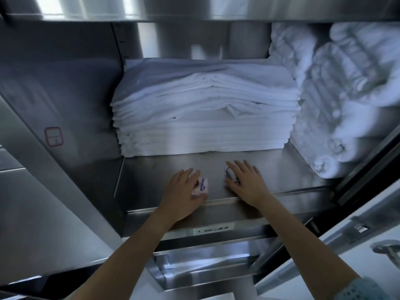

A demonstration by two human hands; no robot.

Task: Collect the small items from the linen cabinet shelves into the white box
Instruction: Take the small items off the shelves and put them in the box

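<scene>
Head view, lower centre: left hand (184, 191) closing loosely around small pink packet (200, 187), long axis running away up the shelf (281, 169); right hand (246, 182) spread flat over metal ring (229, 174), gripping nothing yet.

Dim, bluish light; steel glare above, blurred rolled towels (337, 100) at right.
</scene>
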